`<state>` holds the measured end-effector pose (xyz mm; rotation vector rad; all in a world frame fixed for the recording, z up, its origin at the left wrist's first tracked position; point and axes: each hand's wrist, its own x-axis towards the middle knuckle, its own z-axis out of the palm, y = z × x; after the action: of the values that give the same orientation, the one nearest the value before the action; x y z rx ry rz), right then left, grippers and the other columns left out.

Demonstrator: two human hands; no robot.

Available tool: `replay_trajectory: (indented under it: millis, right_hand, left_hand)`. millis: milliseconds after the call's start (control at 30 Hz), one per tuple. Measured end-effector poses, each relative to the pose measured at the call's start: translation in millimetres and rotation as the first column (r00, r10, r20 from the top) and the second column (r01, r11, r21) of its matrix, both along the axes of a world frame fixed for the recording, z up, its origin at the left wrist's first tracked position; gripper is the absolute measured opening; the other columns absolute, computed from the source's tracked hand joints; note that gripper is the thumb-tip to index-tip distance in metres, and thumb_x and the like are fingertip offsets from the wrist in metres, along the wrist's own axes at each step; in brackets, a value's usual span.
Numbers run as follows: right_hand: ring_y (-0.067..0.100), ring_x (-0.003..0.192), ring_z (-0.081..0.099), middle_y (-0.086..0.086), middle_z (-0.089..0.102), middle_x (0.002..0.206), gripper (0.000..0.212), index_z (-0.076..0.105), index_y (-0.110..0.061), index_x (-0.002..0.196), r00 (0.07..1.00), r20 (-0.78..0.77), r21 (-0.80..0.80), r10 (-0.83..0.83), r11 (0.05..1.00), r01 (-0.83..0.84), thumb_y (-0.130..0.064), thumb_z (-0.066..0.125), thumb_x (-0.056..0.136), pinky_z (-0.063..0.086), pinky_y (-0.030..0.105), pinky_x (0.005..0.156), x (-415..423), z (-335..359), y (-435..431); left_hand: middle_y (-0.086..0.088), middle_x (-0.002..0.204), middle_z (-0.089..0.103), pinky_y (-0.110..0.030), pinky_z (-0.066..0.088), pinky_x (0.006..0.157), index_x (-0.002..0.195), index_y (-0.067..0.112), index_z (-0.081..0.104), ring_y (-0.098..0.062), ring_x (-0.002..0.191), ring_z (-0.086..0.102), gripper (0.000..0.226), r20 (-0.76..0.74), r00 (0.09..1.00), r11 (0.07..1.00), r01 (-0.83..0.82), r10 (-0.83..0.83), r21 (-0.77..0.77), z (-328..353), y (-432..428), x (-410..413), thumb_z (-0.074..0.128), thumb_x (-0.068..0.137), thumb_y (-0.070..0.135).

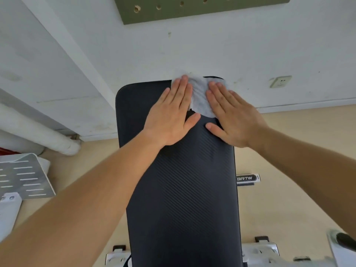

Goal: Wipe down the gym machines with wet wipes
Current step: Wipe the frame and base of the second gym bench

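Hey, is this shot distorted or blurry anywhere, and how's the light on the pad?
Head view: wide-angle bending slants the white pipe at left; light soft, even, faint shadows under the left hand and right hand on the black ribbed bench pad; the top edge of the white wet wipe looks smeared.

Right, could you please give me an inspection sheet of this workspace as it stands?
Surface: black ribbed bench pad, its top end near the wall.
Job's things: white wipe spread at the pad's top edge.
Clutter: slotted metal plate at the left.
Grippers: left hand and right hand lie flat, fingers straight, pressing the wipe.
Cables: nothing seen.
Surroundings: socket, green pegboard, white pipe, beige floor.
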<state>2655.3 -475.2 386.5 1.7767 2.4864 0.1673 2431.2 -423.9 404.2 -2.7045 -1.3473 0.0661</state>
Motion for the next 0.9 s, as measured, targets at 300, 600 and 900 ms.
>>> replay_trajectory:
  millis: [300, 600, 900]
  right_hand:
    - [0.028, 0.155, 0.004, 0.015, 0.003, 0.168, 0.079, 0.012, -0.003, 0.159, 0.987, -0.112, -0.008, 0.112, 0.993, -0.114, -0.054, 0.030, 0.101, 0.017, 0.046, 0.123, -14, -54, -114]
    - [0.031, 0.133, 0.046, 0.013, 0.046, 0.149, 0.043, 0.055, -0.004, 0.136, 0.704, -0.687, 0.079, -0.180, 0.945, 0.318, -0.025, 0.036, 0.103, 0.042, 0.047, 0.110, -56, -49, -105]
    - [0.016, 0.150, -0.024, 0.002, -0.027, 0.161, 0.062, -0.017, -0.015, 0.154, 0.872, -0.411, -0.052, -0.266, 0.962, 0.269, -0.041, 0.013, 0.107, -0.005, 0.036, 0.124, -30, -26, -15]
  left_hand:
    - [-0.014, 0.168, 0.001, -0.044, 0.016, 0.125, 0.160, 0.006, 0.011, -0.026, 0.156, 0.002, 0.071, -0.024, 0.985, 0.984, 0.170, -0.172, -0.052, -51, -112, -52, 0.021, 0.105, 0.050]
    - [-0.012, 0.167, 0.015, -0.041, 0.019, 0.124, 0.158, 0.009, 0.022, -0.026, 0.155, 0.013, 0.059, 0.239, 0.967, 0.996, -0.084, 0.088, -0.027, -43, -105, 6, 0.027, 0.105, 0.035]
    - [-0.015, 0.166, -0.014, -0.044, 0.002, 0.126, 0.157, 0.004, -0.010, -0.028, 0.155, -0.009, 0.071, 0.115, 0.982, 0.983, -0.158, 0.147, 0.091, -22, -8, 44, 0.012, 0.105, 0.047]
